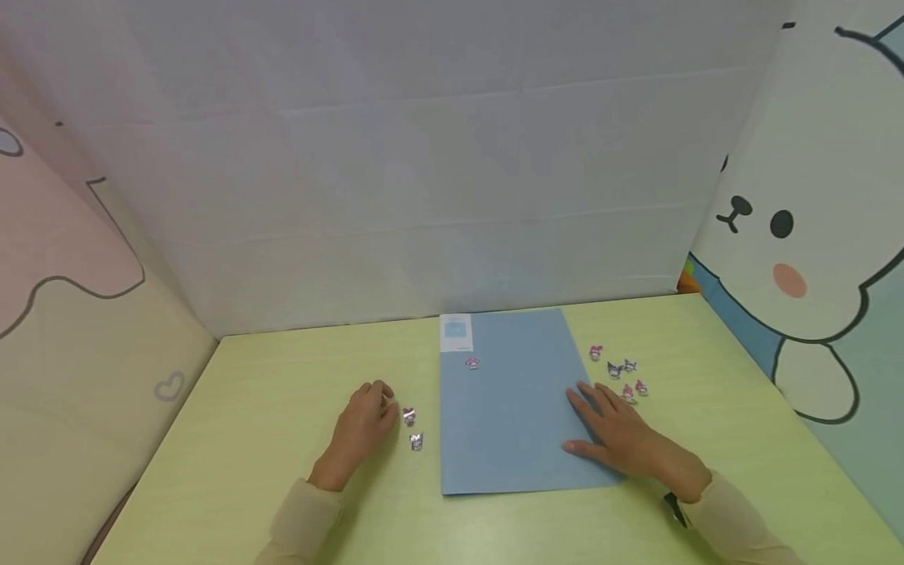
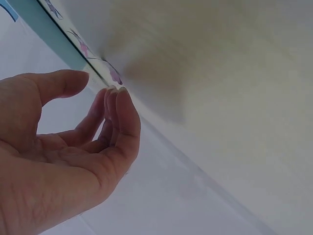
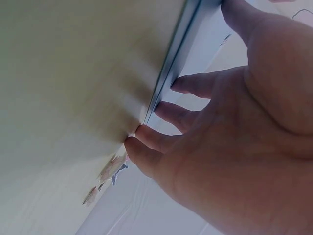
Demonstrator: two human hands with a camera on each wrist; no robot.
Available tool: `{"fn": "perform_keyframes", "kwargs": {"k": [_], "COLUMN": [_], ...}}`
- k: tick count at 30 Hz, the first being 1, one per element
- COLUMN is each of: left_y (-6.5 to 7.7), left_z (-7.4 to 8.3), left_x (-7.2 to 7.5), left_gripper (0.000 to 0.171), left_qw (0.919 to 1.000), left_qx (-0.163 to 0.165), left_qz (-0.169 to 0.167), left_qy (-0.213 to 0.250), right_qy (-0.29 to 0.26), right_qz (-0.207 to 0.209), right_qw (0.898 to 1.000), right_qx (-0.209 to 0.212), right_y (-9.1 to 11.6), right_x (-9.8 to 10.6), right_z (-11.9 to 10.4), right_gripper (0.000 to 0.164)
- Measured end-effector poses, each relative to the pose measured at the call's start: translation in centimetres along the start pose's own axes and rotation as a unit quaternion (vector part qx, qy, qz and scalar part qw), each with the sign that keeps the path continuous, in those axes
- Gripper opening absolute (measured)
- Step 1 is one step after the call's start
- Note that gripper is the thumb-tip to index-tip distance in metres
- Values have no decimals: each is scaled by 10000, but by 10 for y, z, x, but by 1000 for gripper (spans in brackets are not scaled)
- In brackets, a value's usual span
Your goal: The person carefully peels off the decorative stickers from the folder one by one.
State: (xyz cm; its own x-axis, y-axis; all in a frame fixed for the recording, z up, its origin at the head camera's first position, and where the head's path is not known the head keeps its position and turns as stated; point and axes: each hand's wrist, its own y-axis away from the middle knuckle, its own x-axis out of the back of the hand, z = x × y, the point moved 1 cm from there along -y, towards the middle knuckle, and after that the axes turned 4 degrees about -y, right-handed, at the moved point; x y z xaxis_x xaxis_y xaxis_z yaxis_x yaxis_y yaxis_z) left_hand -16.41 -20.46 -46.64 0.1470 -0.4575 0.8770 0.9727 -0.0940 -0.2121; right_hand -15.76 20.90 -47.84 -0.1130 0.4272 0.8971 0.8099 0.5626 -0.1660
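Note:
A blue folder-like sheet [image 1: 508, 416] lies on the table, a small pink character piece [image 1: 472, 363] on its upper left. My right hand [image 1: 621, 439] rests at its right edge with spread fingers, some fingertips reaching past the edge onto the table. My left hand [image 1: 363, 424] is left of the sheet, fingers bent and thumb apart from them in the left wrist view. No held thing shows in it. Close to its fingertips lie a shiny pink character piece [image 1: 409, 417] and a shiny silvery one [image 1: 417, 441].
Several small character pieces [image 1: 614, 369] lie right of the sheet, above my right hand. A white label [image 1: 456, 333] covers the sheet's top left corner. The yellow-green table [image 1: 282, 392] ends at a pale cloth backdrop [image 1: 395, 196]; printed cloths hang at both sides.

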Motion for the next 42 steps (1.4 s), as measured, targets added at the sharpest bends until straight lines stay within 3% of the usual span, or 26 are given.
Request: {"fn": "perform_keyframes", "kwargs": {"k": [12, 19, 27, 36, 42], "left_y": [-12, -19, -26, -32, -38], "left_z": [12, 18, 28, 36, 40], "left_x": [-5, -8, -8, -10, -11], "left_gripper": [11, 11, 11, 9, 8], "left_qw": [9998, 10000, 10000, 9986, 9965], "left_qx": [163, 72, -38, -479, -723], "left_qz": [-55, -44, -71, 230, 367], "left_qy": [53, -7, 12, -58, -195], "right_qy": [-138, -152, -81, -7, -153], "right_qz": [-82, -358, -406, -26, -258], "right_qw": [9999, 9987, 9983, 10000, 9993], "right_qx": [-25, -343, -398, -89, -244], "right_y": [-2, -3, -3, -1, -1], "right_x": [7, 13, 14, 1, 11], "right_z": [-10, -16, -18, -3, -13], "right_gripper": [78, 77, 77, 77, 78]}}
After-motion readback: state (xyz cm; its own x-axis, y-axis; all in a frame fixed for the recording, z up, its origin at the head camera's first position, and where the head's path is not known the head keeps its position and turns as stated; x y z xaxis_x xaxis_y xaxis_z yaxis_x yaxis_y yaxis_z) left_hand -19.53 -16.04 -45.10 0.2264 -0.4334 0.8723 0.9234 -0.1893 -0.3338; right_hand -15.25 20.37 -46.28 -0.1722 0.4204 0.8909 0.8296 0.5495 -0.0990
